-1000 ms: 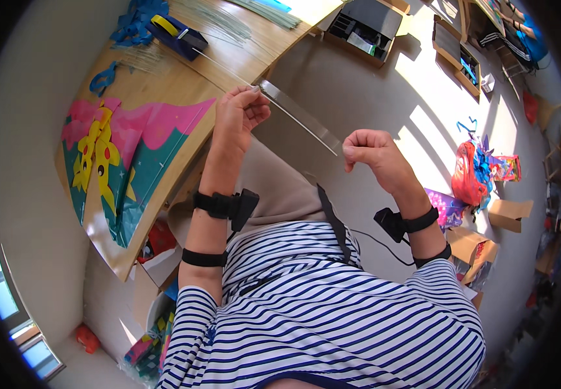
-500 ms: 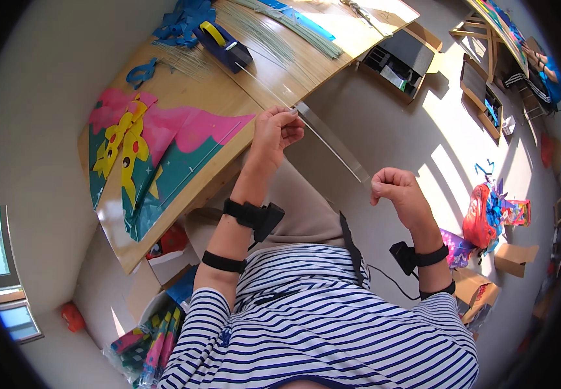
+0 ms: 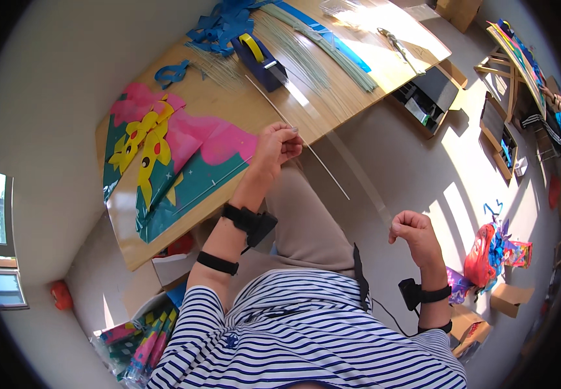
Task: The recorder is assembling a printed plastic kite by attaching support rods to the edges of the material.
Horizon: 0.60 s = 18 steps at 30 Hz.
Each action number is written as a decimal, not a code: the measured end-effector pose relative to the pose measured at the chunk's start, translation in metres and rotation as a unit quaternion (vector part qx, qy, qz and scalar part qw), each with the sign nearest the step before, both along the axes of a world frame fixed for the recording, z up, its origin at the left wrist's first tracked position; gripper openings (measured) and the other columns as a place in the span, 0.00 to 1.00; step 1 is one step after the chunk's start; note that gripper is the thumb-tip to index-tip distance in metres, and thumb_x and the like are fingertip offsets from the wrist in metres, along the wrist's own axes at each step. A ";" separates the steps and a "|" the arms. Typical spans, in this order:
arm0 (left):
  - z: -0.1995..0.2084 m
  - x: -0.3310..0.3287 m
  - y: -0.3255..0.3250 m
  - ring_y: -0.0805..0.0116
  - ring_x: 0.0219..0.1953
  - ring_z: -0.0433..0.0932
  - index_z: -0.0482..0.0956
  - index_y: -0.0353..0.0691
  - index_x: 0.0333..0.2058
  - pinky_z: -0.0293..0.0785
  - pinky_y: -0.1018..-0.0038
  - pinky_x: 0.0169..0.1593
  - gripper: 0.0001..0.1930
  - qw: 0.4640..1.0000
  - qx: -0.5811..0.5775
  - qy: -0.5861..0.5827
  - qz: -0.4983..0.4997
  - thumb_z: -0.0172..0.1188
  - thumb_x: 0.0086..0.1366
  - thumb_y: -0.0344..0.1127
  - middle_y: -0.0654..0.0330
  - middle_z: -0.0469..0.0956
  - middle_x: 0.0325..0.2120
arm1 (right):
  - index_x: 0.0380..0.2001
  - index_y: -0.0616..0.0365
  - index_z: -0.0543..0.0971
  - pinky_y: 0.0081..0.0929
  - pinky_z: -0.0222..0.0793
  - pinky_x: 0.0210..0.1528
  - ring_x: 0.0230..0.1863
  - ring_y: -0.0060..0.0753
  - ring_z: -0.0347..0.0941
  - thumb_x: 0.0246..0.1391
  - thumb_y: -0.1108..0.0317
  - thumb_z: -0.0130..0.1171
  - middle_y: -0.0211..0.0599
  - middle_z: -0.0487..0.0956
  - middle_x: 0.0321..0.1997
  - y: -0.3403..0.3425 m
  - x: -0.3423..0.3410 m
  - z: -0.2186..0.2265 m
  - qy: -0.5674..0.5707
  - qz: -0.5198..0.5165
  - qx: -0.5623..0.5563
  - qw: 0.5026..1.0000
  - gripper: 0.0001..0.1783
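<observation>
My left hand [image 3: 280,148], by the table's near edge, pinches a thin white rod [image 3: 330,174] around its middle. The rod slants from above the tabletop out over the floor. Off to the right, my right hand [image 3: 418,235] pinches the end of a clear tape strip [image 3: 355,174]. That strip stretches taut from a dark blue tape dispenser [image 3: 269,79] with a yellow core, passing to the right of the rod and apart from it. Left of my left hand lies a pink and green plastic sheet [image 3: 230,144] with yellow cartoon figures, a rod lying along its green part.
Bundled pale rods [image 3: 332,57] and a heap of blue strips [image 3: 219,29] occupy the far part of the wooden table [image 3: 212,104]. Scissors [image 3: 394,45] lie at its right. An open black box [image 3: 426,100] and a red bag [image 3: 480,256] stand on the floor.
My right hand has moved down and away from the rod, pulling the tape strip out longer. Rod and tape, close together before, now stand apart. The whole view has shifted slightly.
</observation>
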<state>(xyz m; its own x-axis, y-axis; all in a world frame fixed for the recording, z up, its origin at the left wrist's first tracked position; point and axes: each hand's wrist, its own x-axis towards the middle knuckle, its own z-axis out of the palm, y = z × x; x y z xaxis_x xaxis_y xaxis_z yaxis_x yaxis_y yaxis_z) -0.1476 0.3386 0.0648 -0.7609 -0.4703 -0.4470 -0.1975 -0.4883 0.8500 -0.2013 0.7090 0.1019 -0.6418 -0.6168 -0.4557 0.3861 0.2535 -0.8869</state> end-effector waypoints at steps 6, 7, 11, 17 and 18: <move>-0.017 -0.003 -0.127 0.69 0.27 0.81 0.77 0.40 0.33 0.80 0.70 0.34 0.03 0.993 -0.057 -0.056 0.088 0.59 0.64 0.32 0.59 0.82 0.26 | 0.27 0.61 0.78 0.26 0.73 0.39 0.28 0.27 0.76 0.52 0.72 0.61 0.33 0.78 0.23 0.000 -0.007 -0.011 -0.028 0.003 0.030 0.999 0.04; -0.020 -0.006 -0.146 0.69 0.26 0.81 0.77 0.40 0.33 0.80 0.70 0.33 0.03 0.991 -0.062 -0.068 0.099 0.59 0.64 0.32 0.59 0.82 0.26 | 0.27 0.61 0.78 0.26 0.73 0.39 0.28 0.27 0.76 0.52 0.72 0.61 0.33 0.78 0.23 -0.001 -0.008 -0.012 -0.031 0.006 0.040 0.999 0.04; -0.023 -0.031 -0.210 0.69 0.26 0.81 0.78 0.39 0.31 0.80 0.70 0.33 0.04 0.982 -0.083 -0.103 0.134 0.60 0.63 0.32 0.58 0.83 0.25 | 0.27 0.62 0.79 0.26 0.73 0.39 0.28 0.28 0.76 0.51 0.73 0.61 0.35 0.79 0.23 0.000 -0.015 -0.014 -0.053 0.007 0.076 0.996 0.03; -0.021 -0.064 -0.272 0.67 0.26 0.81 0.80 0.36 0.35 0.78 0.68 0.32 0.06 0.934 -0.275 -0.164 0.159 0.61 0.64 0.32 0.57 0.83 0.26 | 0.27 0.64 0.79 0.27 0.73 0.39 0.28 0.29 0.76 0.51 0.75 0.61 0.37 0.79 0.24 -0.003 -0.023 -0.023 -0.103 -0.007 0.109 0.989 0.03; -0.021 -0.070 -0.274 0.65 0.27 0.81 0.81 0.35 0.36 0.77 0.67 0.32 0.07 0.906 -0.343 -0.189 0.158 0.61 0.64 0.33 0.57 0.83 0.26 | 0.27 0.64 0.79 0.27 0.72 0.39 0.28 0.29 0.76 0.51 0.75 0.61 0.37 0.79 0.24 -0.003 -0.024 -0.025 -0.109 -0.010 0.117 0.987 0.03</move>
